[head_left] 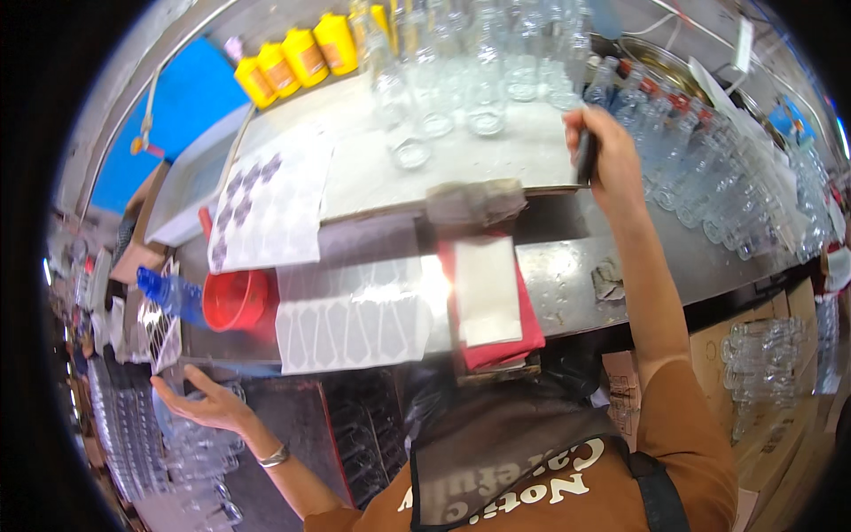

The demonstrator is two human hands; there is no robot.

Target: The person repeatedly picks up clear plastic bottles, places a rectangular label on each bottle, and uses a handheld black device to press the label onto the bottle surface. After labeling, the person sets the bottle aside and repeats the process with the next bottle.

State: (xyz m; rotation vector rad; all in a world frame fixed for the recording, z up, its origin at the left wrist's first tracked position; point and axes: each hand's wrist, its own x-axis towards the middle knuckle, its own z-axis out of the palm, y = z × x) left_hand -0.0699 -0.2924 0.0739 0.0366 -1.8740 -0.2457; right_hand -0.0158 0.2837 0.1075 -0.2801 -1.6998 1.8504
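Note:
My right hand (605,151) reaches forward over the steel counter (674,257) and is closed around a thin dark tool (586,158), close to a row of clear bottles with red caps (660,124). My left hand (206,401) is low on the left, fingers spread and empty, hovering above clear glass bottles (191,443) stored below counter level. It wears a metal bracelet at the wrist. Between the hands lie sheets of grey label stickers (350,328) and a red cloth (501,341) with a white sheet (487,288) on it.
Several empty clear bottles (470,71) stand on a white board at the back, beside yellow containers (297,58). A red bowl (235,300) and blue bottle (173,293) sit at the left. More bottles (736,186) crowd the right; cardboard boxes (762,355) stand below.

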